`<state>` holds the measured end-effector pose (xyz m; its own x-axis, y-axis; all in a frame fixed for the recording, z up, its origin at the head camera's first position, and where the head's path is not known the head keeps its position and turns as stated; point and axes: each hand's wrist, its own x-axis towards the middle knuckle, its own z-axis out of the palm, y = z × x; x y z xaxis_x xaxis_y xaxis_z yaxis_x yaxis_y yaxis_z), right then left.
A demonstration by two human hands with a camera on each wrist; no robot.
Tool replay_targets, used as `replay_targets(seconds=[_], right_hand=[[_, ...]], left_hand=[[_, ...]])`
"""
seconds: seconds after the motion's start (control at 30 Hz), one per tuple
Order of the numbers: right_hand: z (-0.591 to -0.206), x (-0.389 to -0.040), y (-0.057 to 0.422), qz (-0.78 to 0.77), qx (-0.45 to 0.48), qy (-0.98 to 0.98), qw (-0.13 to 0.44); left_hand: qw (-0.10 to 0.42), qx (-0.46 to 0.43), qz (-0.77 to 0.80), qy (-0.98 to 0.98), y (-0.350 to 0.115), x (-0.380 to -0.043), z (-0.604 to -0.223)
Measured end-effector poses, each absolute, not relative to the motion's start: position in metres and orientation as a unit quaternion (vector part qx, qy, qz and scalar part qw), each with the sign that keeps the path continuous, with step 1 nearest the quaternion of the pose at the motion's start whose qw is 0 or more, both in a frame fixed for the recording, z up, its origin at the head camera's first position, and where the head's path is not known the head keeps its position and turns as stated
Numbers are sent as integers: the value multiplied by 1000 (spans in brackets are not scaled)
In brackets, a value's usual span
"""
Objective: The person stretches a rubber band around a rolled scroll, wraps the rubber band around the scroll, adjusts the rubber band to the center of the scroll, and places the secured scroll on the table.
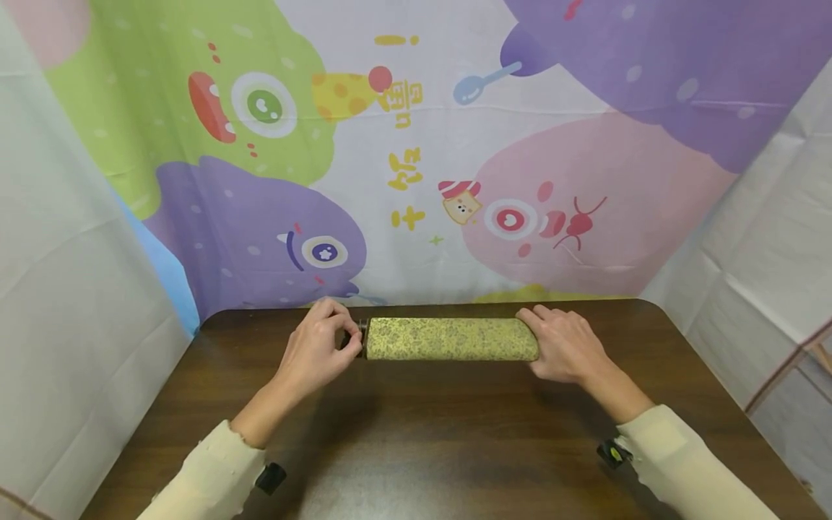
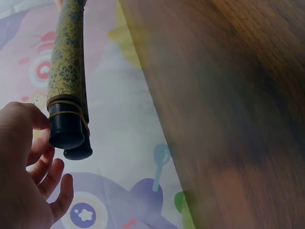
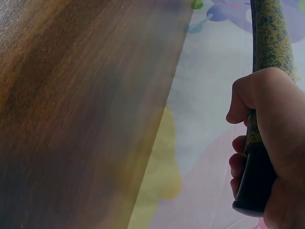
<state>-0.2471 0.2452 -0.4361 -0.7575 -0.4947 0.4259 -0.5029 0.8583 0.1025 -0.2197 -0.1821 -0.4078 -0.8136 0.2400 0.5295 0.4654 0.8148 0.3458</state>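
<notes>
A rolled scroll (image 1: 451,339) with yellow, dark-flowered covering lies crosswise between both hands, above the far part of the table. In the left wrist view it shows two black end knobs (image 2: 66,129) side by side, with a thin tan band (image 2: 66,113) looped round them. My left hand (image 1: 321,339) pinches at this end, thumb and forefinger by the band, the other fingers loosely curled. At the opposite end my right hand (image 1: 568,343) grips the scroll, fingers wrapped round the covering and a black knob (image 3: 255,186).
The dark wooden table (image 1: 416,448) runs back to a hanging cloth (image 1: 416,267) printed with cartoon monsters. Pale cloth (image 1: 58,274) hangs on the left, and more pale cloth (image 1: 760,267) on the right.
</notes>
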Motion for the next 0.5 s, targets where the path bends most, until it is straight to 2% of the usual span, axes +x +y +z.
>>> replay_targets(seconds=[0.3,0.5], right_hand=[[-437,-247,244,15,245,-944,219],[-437,-247,243,18,236,-945,226]], left_hand=[[251,-198,-239,-917,-180,-219,-411],[278,-225,-236,-904,-179,-219,-414]])
